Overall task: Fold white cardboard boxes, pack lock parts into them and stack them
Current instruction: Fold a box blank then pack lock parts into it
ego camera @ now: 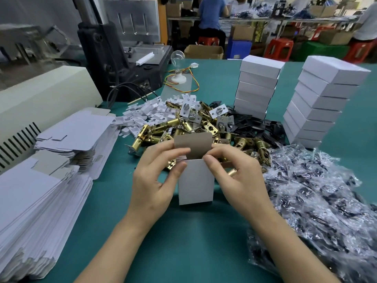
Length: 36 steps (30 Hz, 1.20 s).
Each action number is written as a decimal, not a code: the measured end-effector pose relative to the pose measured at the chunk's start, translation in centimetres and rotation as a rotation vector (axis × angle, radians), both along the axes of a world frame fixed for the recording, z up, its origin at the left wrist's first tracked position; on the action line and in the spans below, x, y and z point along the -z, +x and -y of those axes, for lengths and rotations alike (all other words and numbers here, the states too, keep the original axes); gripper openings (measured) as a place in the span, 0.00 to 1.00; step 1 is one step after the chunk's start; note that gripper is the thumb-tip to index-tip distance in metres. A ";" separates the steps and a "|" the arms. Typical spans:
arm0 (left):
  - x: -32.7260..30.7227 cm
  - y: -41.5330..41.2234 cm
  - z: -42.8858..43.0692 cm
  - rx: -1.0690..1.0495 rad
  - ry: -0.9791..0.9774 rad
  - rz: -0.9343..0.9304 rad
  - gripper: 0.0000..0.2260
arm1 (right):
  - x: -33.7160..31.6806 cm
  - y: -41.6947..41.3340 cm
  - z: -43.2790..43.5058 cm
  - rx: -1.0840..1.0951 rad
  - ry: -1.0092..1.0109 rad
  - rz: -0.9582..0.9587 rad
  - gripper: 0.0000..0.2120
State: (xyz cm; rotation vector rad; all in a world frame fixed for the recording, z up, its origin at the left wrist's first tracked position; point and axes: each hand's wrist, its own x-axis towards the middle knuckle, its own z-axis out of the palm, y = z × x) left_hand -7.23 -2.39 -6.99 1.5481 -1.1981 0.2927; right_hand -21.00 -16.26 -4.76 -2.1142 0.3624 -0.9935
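Note:
A small white cardboard box (196,183) stands upright on the green table (183,231), its grey-lined top flap (192,144) raised. My left hand (157,176) grips the box's left side, fingers curled at the flap. My right hand (234,174) pinches the top right corner. Behind the box lies a heap of brass latch parts (183,127), with white plastic pieces (146,113), silver plates (222,117) and black plates (257,125). Two stacks of closed white boxes (257,86) (320,105) rise at the back right.
Flat unfolded box blanks (40,190) are piled at the left. Clear bags of dark screws (318,201) cover the right. A beige machine (40,99), a black press (114,58) and a bulb (177,64) with wires stand behind. People sit at far benches.

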 end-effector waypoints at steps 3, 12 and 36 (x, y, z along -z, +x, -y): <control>0.0 -0.4 -0.1 -0.027 -0.035 -0.105 0.26 | 0.0 -0.2 -0.1 -0.011 0.042 -0.005 0.05; -0.1 0.1 -0.1 0.096 -0.052 -0.003 0.10 | -0.3 -0.4 -0.2 -0.026 0.219 0.032 0.10; -0.9 -0.6 -0.5 0.151 0.011 -0.253 0.07 | -0.6 -0.9 -0.7 -0.184 0.302 0.037 0.09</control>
